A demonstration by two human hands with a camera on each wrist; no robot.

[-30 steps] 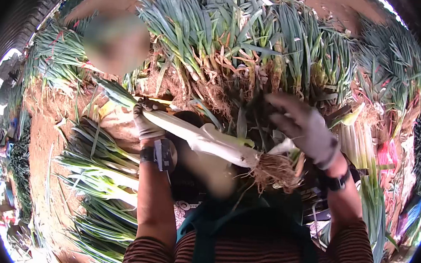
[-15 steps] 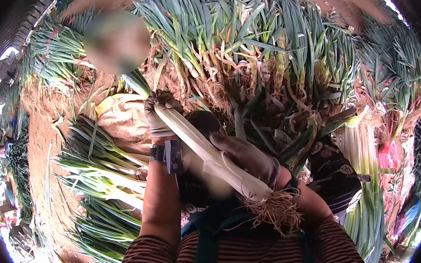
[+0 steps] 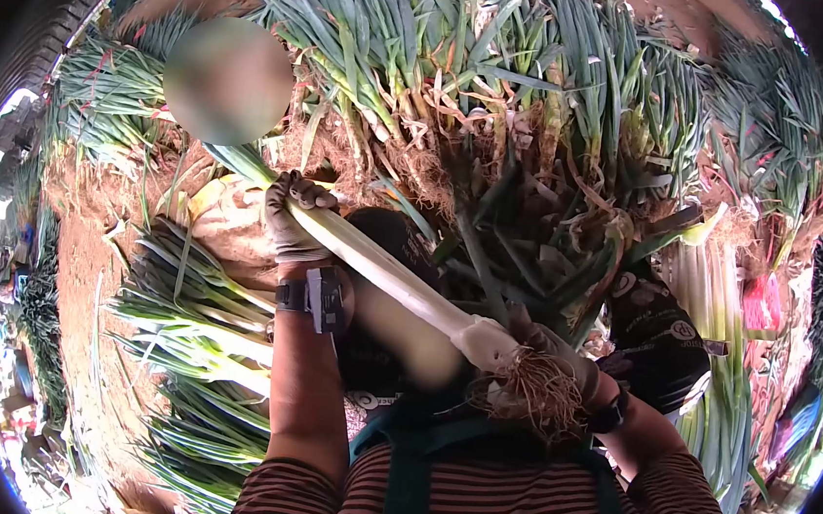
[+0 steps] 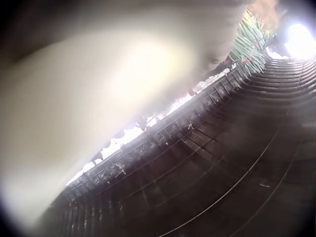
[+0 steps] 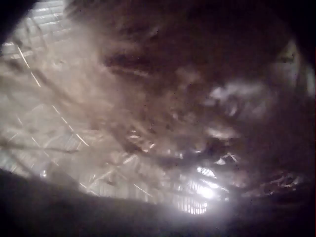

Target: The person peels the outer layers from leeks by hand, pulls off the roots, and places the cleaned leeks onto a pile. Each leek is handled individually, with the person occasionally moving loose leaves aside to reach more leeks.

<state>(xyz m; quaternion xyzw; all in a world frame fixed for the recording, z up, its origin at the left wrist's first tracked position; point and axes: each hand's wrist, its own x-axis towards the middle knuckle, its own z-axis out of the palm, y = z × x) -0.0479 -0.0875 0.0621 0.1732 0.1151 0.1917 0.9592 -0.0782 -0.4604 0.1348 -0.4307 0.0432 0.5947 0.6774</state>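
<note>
A long leek (image 3: 395, 280) slants down to the right in front of the body, its white shaft bare and its roots (image 3: 542, 391) hanging in a tangle. The gloved left hand (image 3: 295, 215) grips it where white turns to green, with fingers curled over the top. At the root end, the gloved right hand (image 3: 559, 356) holds the base from the far side, its fingers partly hidden behind leek and roots. A blurred pale shape (image 4: 98, 89) fills much of the left wrist view. Blurred brownish strands (image 5: 123, 113) cover the right wrist view.
Upright leeks (image 3: 428, 63) stand massed across the far side. More leeks (image 3: 197, 356) lie in a pile at left, and a pale-stemmed bundle (image 3: 713, 283) lies at right. Loose dark green leaves (image 3: 490, 254) are beyond the leek. A blurred round patch (image 3: 226, 79) is at upper left.
The right hand came in from the upper right to the middle of the shaft, then moved down to the root end. The left hand shifted right, then slightly back left, still gripping the leek.
</note>
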